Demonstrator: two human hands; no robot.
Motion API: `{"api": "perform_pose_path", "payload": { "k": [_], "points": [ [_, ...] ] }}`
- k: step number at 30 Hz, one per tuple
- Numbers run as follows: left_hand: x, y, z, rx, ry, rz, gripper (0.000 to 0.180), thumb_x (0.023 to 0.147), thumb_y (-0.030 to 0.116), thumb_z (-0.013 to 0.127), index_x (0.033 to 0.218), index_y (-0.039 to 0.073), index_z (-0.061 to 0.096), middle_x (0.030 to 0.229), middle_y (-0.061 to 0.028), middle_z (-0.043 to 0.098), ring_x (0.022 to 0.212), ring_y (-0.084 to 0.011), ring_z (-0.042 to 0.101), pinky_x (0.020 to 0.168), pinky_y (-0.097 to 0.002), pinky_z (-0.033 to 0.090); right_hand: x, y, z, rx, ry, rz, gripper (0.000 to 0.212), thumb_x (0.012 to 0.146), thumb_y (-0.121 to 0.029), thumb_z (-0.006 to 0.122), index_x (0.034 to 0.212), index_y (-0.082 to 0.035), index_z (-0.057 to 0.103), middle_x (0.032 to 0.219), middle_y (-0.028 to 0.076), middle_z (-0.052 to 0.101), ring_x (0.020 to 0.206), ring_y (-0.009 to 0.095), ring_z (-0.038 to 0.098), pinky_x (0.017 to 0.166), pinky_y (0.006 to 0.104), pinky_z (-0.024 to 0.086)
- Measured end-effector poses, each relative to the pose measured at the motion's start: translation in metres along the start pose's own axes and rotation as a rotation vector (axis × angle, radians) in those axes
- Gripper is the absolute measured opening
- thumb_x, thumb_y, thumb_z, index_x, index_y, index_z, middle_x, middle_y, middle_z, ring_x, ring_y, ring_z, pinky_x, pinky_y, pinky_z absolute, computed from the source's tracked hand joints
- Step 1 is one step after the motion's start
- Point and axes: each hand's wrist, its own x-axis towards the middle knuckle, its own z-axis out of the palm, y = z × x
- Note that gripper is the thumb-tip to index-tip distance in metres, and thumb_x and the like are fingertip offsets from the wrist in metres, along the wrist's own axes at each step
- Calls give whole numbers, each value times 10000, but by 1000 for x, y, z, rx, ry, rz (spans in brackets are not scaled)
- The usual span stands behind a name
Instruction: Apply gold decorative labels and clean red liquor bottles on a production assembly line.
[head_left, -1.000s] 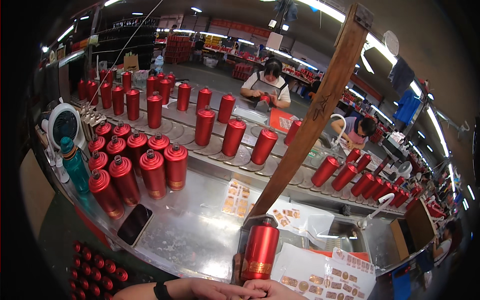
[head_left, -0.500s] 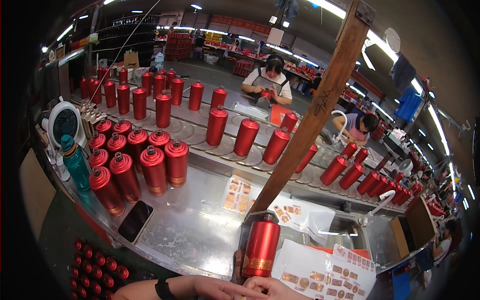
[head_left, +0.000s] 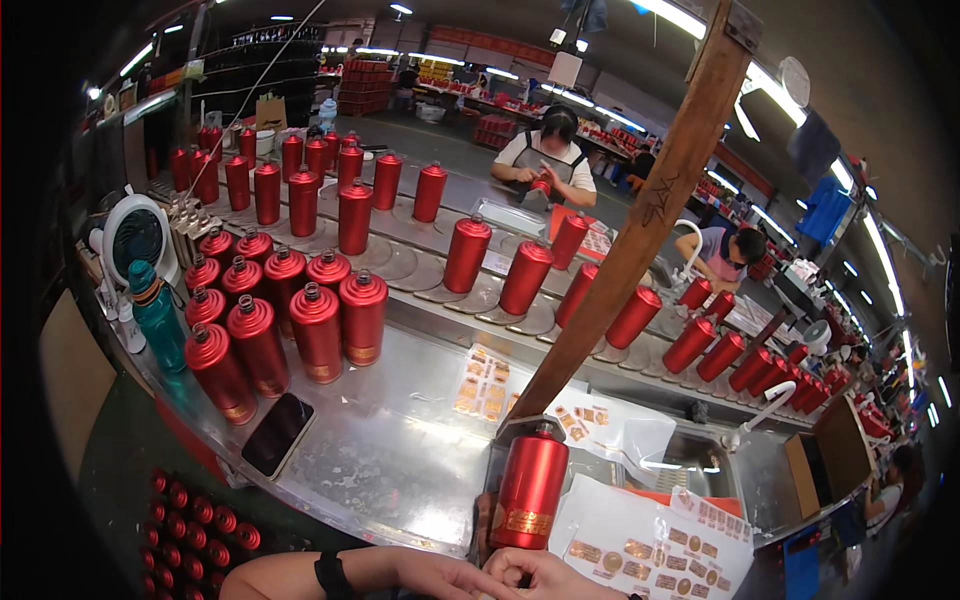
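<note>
A red bottle (head_left: 534, 482) with a gold label near its base lies tilted in a holder at the bench's near side, neck pointing away. Just below its base my two hands meet at the lower edge. My left hand (head_left: 452, 577), dark band on the wrist, reaches across with its fingers together against the right. Curled in a pinch, my right hand (head_left: 543, 574) sits close to the bottle's base. What lies between the fingertips is too small and cut off to make out. Right of the bottle is a white sheet of gold labels (head_left: 640, 548).
Several red bottles (head_left: 316, 330) crowd the bench's left side, near a phone (head_left: 279, 436) and teal flask (head_left: 158, 318). A conveyor (head_left: 430, 268) carries more bottles beyond. A wooden post (head_left: 640, 210) rises ahead; a sink (head_left: 700, 462) is right. Two co-workers sit across.
The near row of conveyor bottles has moved to the right. The view has shifted slightly. My hands stay together below the bottle, their pose nearly the same.
</note>
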Motion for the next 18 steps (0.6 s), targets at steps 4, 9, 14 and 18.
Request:
{"api": "perform_pose_path", "payload": {
  "k": [4,9,14,18],
  "points": [
    [6,-6,2,17,164,101,539,1011,231,503,1454,-33,348,1282,-237,588,900,-323,712,676,-309,605,3,-3,-4,7,45,0,152,896,-157,695,928,-58,584,791,-44,559,671,18,471,574,174,385],
    [9,-5,4,-29,480,259,435,1017,184,490,1389,-39,451,1203,-220,635,915,-311,713,631,-259,594,13,-2,-8,207,116,52,178,890,-160,717,928,-57,577,877,-29,592,706,23,504,587,191,421],
    [4,10,1,-22,475,397,525,1011,193,498,1460,-37,350,1369,-207,512,1101,-281,623,952,-367,496,15,-14,-14,339,172,26,202,896,-70,677,1070,-17,586,926,-6,618,825,49,579,760,197,459],
    [7,31,0,-91,591,696,662,1008,211,484,1527,-17,143,1484,-193,376,1354,-284,424,1115,-381,364,9,-39,-19,-56,525,-74,197,858,-50,718,1039,-24,646,875,-10,625,685,18,560,623,165,438]
  ]
}}
